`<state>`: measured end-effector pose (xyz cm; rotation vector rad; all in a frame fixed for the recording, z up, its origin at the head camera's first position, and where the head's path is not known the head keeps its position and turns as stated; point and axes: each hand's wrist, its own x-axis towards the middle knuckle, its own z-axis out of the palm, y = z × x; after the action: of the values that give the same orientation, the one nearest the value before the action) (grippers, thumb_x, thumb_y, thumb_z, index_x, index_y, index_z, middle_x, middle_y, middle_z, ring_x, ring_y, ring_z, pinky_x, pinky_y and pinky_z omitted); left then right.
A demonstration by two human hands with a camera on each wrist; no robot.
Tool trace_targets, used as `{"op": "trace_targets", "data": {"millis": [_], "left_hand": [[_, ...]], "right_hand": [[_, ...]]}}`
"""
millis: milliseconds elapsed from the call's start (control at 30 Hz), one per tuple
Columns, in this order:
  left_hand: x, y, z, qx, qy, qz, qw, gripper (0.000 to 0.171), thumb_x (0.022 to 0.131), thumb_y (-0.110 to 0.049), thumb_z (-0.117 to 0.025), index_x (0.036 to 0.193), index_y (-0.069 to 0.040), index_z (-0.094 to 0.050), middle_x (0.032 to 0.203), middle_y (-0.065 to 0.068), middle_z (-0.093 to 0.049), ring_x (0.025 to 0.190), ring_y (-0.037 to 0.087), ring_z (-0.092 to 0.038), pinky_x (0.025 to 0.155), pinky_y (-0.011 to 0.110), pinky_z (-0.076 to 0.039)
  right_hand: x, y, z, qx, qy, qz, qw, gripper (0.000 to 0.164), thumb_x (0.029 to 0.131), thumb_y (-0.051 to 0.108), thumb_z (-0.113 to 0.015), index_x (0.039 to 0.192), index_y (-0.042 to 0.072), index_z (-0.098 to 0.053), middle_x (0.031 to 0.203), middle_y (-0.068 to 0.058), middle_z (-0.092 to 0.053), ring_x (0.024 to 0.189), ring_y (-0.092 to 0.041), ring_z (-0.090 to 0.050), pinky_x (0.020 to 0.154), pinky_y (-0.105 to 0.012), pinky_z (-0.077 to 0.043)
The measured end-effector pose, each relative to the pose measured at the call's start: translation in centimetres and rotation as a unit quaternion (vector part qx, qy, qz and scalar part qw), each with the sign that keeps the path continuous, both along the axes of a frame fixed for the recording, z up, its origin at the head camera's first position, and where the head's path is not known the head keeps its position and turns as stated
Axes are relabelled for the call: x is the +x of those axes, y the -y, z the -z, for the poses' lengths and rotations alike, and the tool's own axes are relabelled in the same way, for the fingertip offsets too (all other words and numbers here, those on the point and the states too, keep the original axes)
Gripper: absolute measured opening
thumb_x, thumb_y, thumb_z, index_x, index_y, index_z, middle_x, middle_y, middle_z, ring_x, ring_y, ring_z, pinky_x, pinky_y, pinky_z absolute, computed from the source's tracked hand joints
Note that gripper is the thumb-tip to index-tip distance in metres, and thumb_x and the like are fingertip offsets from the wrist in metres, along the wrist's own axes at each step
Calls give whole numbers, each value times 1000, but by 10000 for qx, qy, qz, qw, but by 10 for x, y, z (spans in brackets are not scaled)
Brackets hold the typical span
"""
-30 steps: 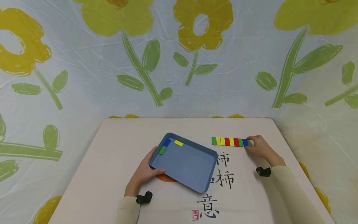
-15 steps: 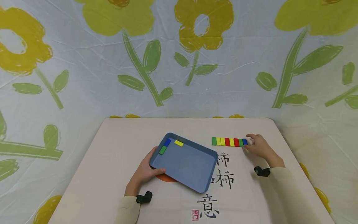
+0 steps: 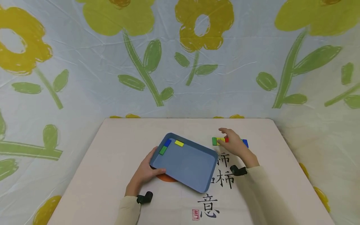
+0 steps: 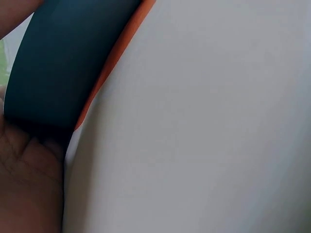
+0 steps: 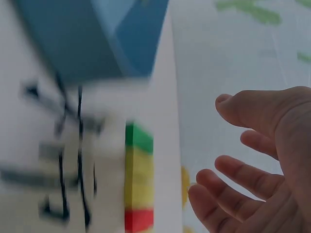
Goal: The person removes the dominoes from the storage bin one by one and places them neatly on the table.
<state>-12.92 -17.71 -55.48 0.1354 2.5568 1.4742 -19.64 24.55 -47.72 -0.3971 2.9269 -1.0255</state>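
Since the earlier frame, the right hand (image 3: 235, 144) has shifted from the blue end of the row of blocks toward its green end; the left hand (image 3: 144, 172) and the tray (image 3: 185, 165) keep their place. The right hand is over the row, thumb and fingers apart and holding nothing (the right wrist view shows the gap plainly). On the desk (image 3: 112, 175) the row shows a green block (image 3: 214, 141), yellow ones beside it, a bit of red, and a blue block (image 3: 245, 143) at the far right; the hand hides the middle. The left hand grips the tray by its left corner, thumb along the near rim. Inside the tray, a second blue block (image 3: 167, 143) touches a second green block (image 3: 163, 150), with a yellow block (image 3: 179, 143) apart from them. Black writing (image 3: 224, 160) lies below the row.
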Motion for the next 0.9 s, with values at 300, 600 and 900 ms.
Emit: {"op": "trace_targets", "data": {"millis": [300, 600, 900], "left_hand": [[-2, 3, -2, 3, 71, 13, 10000, 114, 74, -45, -91, 164, -36, -23, 170, 4, -28, 156, 36, -28, 122, 65, -25], [-4, -5, 0, 160, 169, 52, 9997, 112, 74, -43, -92, 164, -38, -24, 170, 3, -29, 154, 35, -30, 121, 65, -27], [0, 0, 0, 147, 78, -59, 9998, 111, 75, -42, -92, 163, -41, -24, 169, 1, -28, 155, 34, -29, 121, 64, -27]], "right_hand": [[-2, 90, -1, -645, -123, -863, 9941, 57, 97, 17, -71, 148, 3, -50, 138, -23, -60, 114, -37, -64, 88, -50, -59], [5, 126, 35, -979, 68, -970, 9904, 46, 98, 16, -71, 140, 2, -60, 136, -18, -62, 117, -33, -63, 91, -46, -56], [0, 145, 52, -604, 254, -1310, 9892, 44, 98, 17, -70, 139, 2, -61, 126, -14, -67, 101, -23, -64, 85, -40, -55]]}}
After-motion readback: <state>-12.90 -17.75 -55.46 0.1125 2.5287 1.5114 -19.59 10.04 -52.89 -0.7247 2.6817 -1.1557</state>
